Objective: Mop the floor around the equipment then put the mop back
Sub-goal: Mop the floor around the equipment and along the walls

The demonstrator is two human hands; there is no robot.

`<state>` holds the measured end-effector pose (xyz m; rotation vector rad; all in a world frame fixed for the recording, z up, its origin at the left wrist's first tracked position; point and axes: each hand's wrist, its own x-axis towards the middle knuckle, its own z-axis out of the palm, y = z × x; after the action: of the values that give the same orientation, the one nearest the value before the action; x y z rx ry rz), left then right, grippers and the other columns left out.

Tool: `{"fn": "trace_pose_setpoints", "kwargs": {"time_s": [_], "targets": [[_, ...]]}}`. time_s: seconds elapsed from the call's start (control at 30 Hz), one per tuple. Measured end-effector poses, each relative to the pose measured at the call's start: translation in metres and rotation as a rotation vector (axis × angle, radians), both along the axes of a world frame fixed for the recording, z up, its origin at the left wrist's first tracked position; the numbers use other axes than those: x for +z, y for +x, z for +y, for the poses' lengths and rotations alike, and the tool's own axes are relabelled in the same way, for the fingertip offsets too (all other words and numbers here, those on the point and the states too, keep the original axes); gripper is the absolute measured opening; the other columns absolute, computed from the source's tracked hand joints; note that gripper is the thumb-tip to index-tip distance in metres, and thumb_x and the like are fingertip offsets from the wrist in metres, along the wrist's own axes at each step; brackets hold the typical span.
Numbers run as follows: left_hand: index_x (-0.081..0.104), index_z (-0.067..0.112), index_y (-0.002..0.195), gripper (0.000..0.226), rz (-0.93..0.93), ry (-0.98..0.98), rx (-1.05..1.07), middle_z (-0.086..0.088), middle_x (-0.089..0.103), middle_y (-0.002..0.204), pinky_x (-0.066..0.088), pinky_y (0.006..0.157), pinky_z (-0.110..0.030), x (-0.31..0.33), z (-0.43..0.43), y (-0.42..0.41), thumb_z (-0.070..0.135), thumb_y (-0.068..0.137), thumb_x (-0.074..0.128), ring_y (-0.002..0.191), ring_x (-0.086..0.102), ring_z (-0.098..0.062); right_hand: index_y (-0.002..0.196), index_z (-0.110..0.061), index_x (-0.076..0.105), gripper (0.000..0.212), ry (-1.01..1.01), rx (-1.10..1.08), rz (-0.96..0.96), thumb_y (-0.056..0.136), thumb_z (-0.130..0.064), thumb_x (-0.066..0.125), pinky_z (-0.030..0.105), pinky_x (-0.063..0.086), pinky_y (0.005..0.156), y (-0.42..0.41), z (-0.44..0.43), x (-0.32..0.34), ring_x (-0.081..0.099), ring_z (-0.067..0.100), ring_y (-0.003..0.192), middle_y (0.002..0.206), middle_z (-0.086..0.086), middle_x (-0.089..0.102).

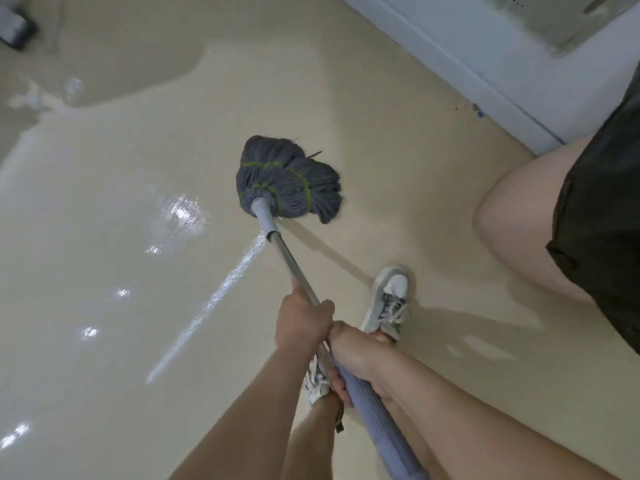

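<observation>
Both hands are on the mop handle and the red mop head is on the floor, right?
Not red: the head view shows a grey mop head on the floor, with left hand and right hand both gripping the mop handle.

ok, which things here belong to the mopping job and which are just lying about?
Job: mop, held by left hand and right hand; floor; white equipment.
Lying about: dark object top left; blue scrap by the equipment.
</observation>
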<state>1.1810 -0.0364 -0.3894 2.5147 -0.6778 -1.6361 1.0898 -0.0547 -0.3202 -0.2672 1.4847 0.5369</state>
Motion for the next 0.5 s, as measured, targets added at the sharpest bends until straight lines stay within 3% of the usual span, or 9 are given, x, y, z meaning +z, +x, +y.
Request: {"fn": "trace_pose_setpoints", "kwargs": {"time_s": [0.07,0.17,0.27,0.33,0.4,0.5], "targets": [[0.044,0.014,0.124,0.06,-0.045,0.057,0.03,-0.016,0.066,0.097,0.054,0.078,-0.04,-0.002,0.035,0.009,0.036,0.068,0.051,0.093,0.063,-0.036,0.067,-0.01,0.043,0.049,0.062,0.121,-0.014,0.1,-0.045,0.034,0.007,0.029,0.03,0.008,0.021,0.002,0.035,0.011,0.014,0.024,0.0,0.039],[0.049,0.01,0.112,0.053,-0.093,0.114,0.097,-0.015,0.067,0.094,0.055,0.081,-0.045,-0.007,0.073,0.012,0.041,0.069,0.05,0.092,0.063,-0.036,0.085,-0.01,0.048,0.044,0.057,0.4,-0.073,0.098,-0.045,0.025,0.01,0.033,0.032,0.011,0.043,-0.007,0.038,0.011,0.015,0.023,-0.001,0.042],[0.051,0.006,0.113,0.048,-0.101,0.111,0.189,-0.011,0.067,0.095,0.05,0.074,-0.036,-0.005,0.088,-0.006,0.037,0.077,0.056,0.09,0.062,-0.031,0.08,-0.016,0.046,0.034,0.002,0.57,-0.135,0.097,-0.036,0.024,0.018,0.036,0.04,-0.002,0.051,-0.007,0.039,0.011,0.017,0.027,0.0,0.044],[0.051,0.004,0.116,0.045,-0.084,0.109,0.232,-0.01,0.066,0.097,0.042,0.071,-0.03,-0.002,0.084,-0.027,0.031,0.081,0.059,0.089,0.06,-0.028,0.078,-0.016,0.045,0.031,-0.077,0.646,-0.141,0.098,-0.031,0.027,0.019,0.034,0.044,-0.018,0.045,-0.004,0.041,0.014,0.025,0.041,0.006,0.049],[0.049,0.002,0.122,0.05,-0.054,0.106,0.297,-0.009,0.063,0.094,0.043,0.073,-0.031,0.001,0.072,-0.062,0.028,0.08,0.06,0.092,0.061,-0.03,0.081,-0.016,0.044,0.026,-0.152,0.708,-0.102,0.098,-0.025,0.027,0.02,0.033,0.046,-0.049,0.035,-0.002,0.041,0.017,0.036,0.056,0.009,0.048],[0.039,-0.002,0.132,0.064,0.013,0.069,0.274,-0.012,0.063,0.092,0.044,0.074,-0.031,0.009,0.047,-0.122,0.027,0.079,0.061,0.093,0.062,-0.033,0.082,-0.018,0.043,0.026,-0.214,0.691,-0.027,0.1,-0.026,0.026,0.017,0.031,0.044,-0.107,0.016,0.007,0.04,0.016,0.036,0.061,0.01,0.048]]}}
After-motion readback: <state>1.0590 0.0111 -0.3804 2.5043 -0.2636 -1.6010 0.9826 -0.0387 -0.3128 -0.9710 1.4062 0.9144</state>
